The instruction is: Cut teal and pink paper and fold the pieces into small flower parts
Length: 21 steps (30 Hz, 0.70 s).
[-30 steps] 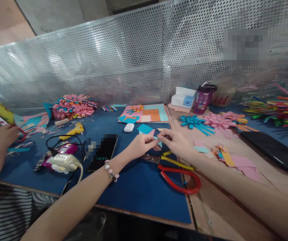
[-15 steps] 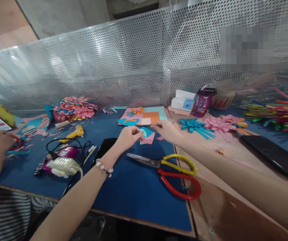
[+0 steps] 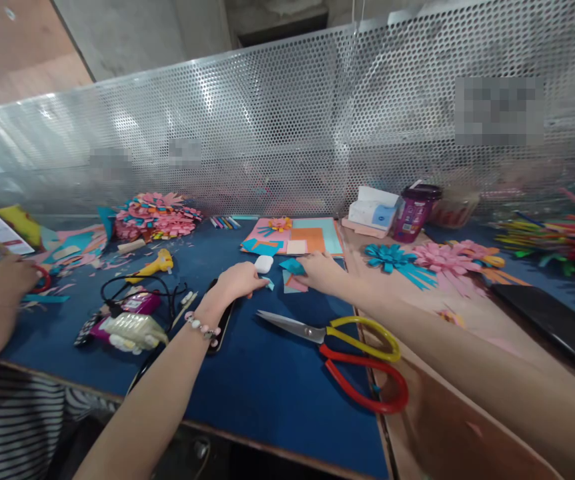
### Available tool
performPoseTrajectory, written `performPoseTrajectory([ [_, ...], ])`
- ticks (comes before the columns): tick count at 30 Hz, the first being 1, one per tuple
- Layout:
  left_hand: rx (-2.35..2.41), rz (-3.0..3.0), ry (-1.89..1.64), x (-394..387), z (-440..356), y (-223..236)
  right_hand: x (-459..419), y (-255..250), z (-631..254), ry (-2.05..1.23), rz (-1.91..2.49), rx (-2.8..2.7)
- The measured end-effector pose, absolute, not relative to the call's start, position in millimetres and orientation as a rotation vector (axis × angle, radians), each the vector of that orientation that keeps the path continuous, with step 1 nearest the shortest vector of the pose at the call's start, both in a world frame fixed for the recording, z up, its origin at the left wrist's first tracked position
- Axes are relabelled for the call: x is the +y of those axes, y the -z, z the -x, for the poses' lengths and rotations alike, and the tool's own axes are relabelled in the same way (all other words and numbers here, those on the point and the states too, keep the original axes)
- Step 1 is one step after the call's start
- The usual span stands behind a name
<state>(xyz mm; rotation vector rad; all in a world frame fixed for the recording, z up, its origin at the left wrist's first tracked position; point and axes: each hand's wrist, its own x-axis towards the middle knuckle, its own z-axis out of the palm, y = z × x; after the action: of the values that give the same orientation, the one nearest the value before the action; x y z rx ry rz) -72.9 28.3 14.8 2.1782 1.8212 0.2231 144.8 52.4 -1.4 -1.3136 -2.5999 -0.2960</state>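
Note:
My left hand (image 3: 237, 281), with a beaded bracelet on the wrist, is closed with a small light-blue paper scrap (image 3: 269, 284) at its fingertips. Just beyond those fingers lies a white rounded case (image 3: 264, 265). My right hand (image 3: 320, 272) has its fingers closed on a blue paper piece (image 3: 292, 267); part of the paper is hidden behind the fingers. Under it lie pink and pale-blue paper squares (image 3: 295, 284). Nearer to me, large scissors (image 3: 312, 332) with one yellow and one red handle lie partly spread, touched by neither hand.
Behind are stacked coloured papers (image 3: 312, 237), a tissue pack (image 3: 373, 208) and a purple cup (image 3: 414, 212). Paper flowers (image 3: 392, 257) and a black phone (image 3: 547, 320) lie right. A yellow glue gun (image 3: 155, 265) and cables lie left, near another person's hand (image 3: 5, 277) with scissors.
My hands have moved apart. The left went left with a light-blue scrap, leaving the white case in view. The right hand has come down onto the blue paper.

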Motion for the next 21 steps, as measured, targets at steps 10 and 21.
performPoseTrajectory([
  [10, 1.297, -1.681, -0.686, 5, 33, -27, 17, -23, -145, 0.449, 1.312, -2.457],
  [21, 0.817, -1.3, -0.92, -23, -11, -12, -43, -6, -189, 0.665, 0.949, -2.363],
])
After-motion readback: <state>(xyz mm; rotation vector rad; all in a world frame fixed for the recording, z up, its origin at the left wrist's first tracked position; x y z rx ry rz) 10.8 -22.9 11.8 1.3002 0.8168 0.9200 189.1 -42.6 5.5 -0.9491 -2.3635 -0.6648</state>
